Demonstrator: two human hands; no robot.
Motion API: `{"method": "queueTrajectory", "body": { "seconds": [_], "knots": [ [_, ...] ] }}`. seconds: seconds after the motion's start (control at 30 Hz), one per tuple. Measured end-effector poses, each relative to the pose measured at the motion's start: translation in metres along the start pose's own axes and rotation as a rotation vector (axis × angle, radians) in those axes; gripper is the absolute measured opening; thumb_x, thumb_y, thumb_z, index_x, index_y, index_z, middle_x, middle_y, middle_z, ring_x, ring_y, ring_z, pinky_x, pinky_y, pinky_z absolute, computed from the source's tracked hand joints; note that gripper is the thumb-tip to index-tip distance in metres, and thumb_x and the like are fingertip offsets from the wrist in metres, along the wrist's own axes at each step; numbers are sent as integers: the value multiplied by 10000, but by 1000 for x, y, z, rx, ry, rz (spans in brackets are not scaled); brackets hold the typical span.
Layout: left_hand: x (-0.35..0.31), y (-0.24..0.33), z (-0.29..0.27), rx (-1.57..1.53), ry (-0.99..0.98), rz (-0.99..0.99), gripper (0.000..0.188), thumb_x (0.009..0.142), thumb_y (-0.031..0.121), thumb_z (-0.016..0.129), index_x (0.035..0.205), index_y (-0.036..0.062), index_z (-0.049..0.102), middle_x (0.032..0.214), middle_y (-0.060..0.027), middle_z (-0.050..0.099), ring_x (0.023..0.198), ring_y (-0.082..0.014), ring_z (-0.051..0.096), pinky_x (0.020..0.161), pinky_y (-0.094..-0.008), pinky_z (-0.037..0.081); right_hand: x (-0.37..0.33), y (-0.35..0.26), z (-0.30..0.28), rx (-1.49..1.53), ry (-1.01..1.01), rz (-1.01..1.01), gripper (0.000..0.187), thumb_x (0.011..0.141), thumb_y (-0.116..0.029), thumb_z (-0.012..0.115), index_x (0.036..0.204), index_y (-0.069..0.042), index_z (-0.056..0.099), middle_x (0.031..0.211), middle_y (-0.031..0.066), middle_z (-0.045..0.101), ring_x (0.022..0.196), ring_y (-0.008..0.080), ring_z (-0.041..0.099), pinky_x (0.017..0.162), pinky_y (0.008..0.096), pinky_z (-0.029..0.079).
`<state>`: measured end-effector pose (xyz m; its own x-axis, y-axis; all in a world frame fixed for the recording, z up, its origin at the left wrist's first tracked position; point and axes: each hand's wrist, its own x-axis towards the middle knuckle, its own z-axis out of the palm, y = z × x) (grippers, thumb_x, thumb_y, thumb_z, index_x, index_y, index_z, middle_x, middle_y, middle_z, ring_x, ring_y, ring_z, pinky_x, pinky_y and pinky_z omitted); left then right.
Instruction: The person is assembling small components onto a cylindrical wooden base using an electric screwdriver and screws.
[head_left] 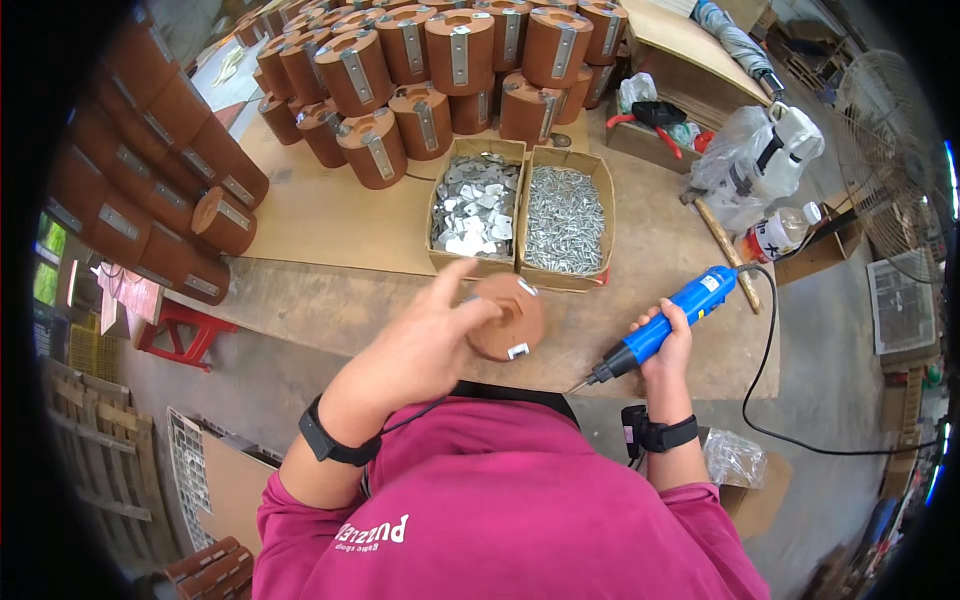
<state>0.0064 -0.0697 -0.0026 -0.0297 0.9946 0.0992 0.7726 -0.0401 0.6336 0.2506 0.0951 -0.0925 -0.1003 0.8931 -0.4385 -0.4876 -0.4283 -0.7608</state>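
A round reddish-brown block [525,318] with a central hole and small metal plates on its rim stands near the table's front edge. Beside and partly over it is my left hand [425,325], fingers apart, the thumb reaching above the hole; whether it touches the block I cannot tell. My right hand [672,350] is wrapped round a blue electric screwdriver [690,302], its bit pointing down and left near the table edge. Beyond the block are small metal plates [475,215] in one cardboard box [448,262] and silver screws [565,220] in another [555,280].
Many brown cylinders with metal strips [460,50] are stacked at the back and at left [130,220]. A wooden stick [728,250], a plastic bottle [785,232] and plastic bags [735,165] lie at right. The screwdriver's black cord [775,425] runs off right. A fan [885,150] stands beyond.
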Motion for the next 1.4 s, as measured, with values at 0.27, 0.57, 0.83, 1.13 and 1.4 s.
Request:
{"method": "queueTrajectory", "body": {
  "seconds": [0.27, 0.57, 0.83, 1.13, 1.4],
  "knots": [
    [15, 7, 34, -239, 146, 24, 387, 559, 108, 736, 860, 63, 497, 1221, -198, 327, 1038, -364, 451, 833, -377, 408, 0, 2, -1, -45, -22, 7, 175, 734, -159, 567, 835, -65, 460, 670, 54, 486, 572, 174, 499, 537, 326, 449],
    [29, 6, 19, -202, 34, 150, 408, 606, 92, 705, 933, 67, 463, 1200, -184, 324, 965, -337, 493, 754, -350, 447, -2, 0, 1, -29, 6, 17, 189, 732, -163, 569, 857, -62, 469, 660, 50, 486, 569, 168, 502, 522, 324, 446],
    [91, -68, -9, 33, 217, -129, 188, 701, 50, 592, 887, 51, 560, 819, -88, 579, 670, -213, 576, 620, -318, 457, -1, 0, 0, -31, -14, 19, 184, 744, -156, 559, 869, -60, 463, 665, 51, 490, 572, 166, 501, 529, 322, 448],
    [101, -73, -4, 427, 65, -233, 137, 666, 125, 630, 763, 73, 548, 779, -68, 572, 776, -260, 550, 646, -363, 424, -1, 1, 1, -14, 0, -3, 199, 727, -143, 573, 845, -17, 473, 656, 76, 499, 565, 182, 513, 519, 332, 456],
    [71, -27, -5, -181, 301, -6, 160, 667, 10, 608, 820, 44, 573, 731, -86, 574, 713, -250, 546, 634, -296, 434, -1, 2, -1, -17, -17, -8, 187, 735, -150, 571, 844, -42, 464, 658, 66, 496, 570, 177, 507, 528, 328, 452]
  ]
}}
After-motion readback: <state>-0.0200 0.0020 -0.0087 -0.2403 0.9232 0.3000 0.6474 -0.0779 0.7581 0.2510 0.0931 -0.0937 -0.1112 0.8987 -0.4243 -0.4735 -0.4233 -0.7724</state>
